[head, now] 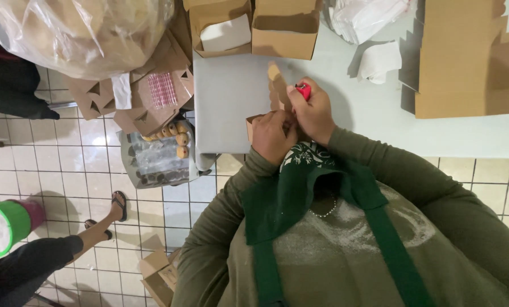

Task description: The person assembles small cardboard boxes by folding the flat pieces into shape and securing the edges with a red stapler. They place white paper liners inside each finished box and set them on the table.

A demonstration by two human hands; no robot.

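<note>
Right hand fingers curled tight around a small red object, only its tip poking out at the thumb side; cannot tell what kind of tool it is. Left hand also closed, fingers pinching the near wall of a small brown cardboard box at the near edge of the table. Both hands touching or nearly so, knuckles together over the box. From between the fingers a cardboard flap stands up and runs away toward the far side, long axis near-to-far, rounded tab at its far tip. The flap lies just left of the red tip and just beyond the left fingers; the right hand sits nearer to its upper end, the left nearer its root. Further out: two open cartons at the far table edge, a larger flat-folded box far right, white paper between. Left of the table, a clear tray of small bottles with cork-coloured tops, above the tiled floor.
</note>
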